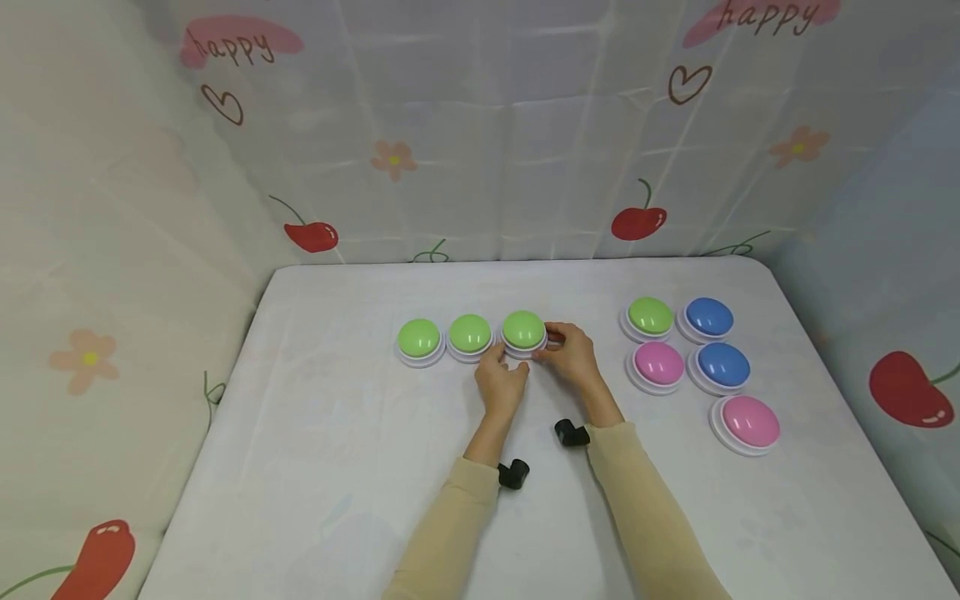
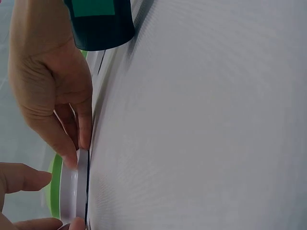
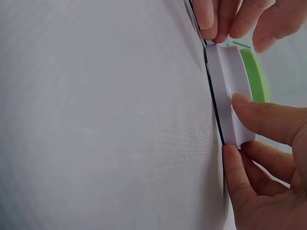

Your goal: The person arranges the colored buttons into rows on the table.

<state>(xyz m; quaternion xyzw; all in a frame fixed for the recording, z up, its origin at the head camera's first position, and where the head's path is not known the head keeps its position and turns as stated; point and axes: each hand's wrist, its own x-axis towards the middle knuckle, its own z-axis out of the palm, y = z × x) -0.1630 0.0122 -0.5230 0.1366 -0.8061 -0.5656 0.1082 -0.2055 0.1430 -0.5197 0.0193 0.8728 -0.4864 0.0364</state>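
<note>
"Three green btns line up on the white tbl (image 1: 337, 483): first btn (image 1: 420, 337), middle btn (image 1: 470, 333), third btn (image 1: 523, 331) at the R end. Who's got that last one?"

"Mostly the R hand (image 1: 573, 358): thumb on the near side of the white base (image 3: 225, 86), fingers round its R side, so a pinch. The L hand (image 1: 501, 387) just has fingertips at the base's L edge, thumb held apart; no real grip."

"How does the person do this bit well?"

"Looks like fine placing, IMO. Best w/ the base flat on the tbl, fingers low on the rim and off the green dome (image 3: 256, 76), small nudges only. L fingertips could act as a stop, but they're v. near the middle btn, so easy does it."

"Gap OK?"

"Bases sit v. close; can't tell if they touch. The line creeps away from the person toward its R end, so prob. worth sighting along the fronts b/f letting go."

"Others?"

"Fourth green btn (image 1: 651, 317), plus 2 blue & 2 pink, off R, apart from both hands."
</note>
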